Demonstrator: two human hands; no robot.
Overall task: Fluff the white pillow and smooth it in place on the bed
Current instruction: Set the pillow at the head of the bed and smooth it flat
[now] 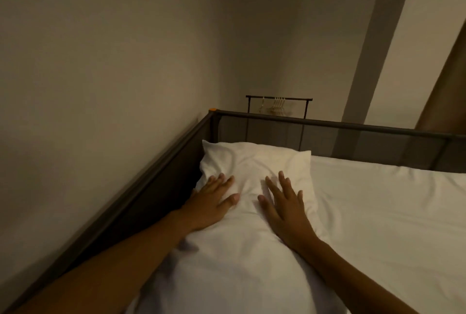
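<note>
The white pillow (254, 162) lies in the bed's far left corner, against the dark side rail, with soft creases across its top. My left hand (211, 200) rests flat on the pillow's left part, fingers spread. My right hand (285, 205) lies flat on its right part, fingers apart as well. Both palms press down on the fabric and neither holds anything. The bed (390, 213) has a white sheet that stretches away to the right of the pillow.
A dark metal bed frame (327, 122) with mesh panels runs along the left side and the far end, with an orange cap on its corner. Walls stand close on the left and behind. A dark clothes rack (277, 99) with hangers stands beyond the frame.
</note>
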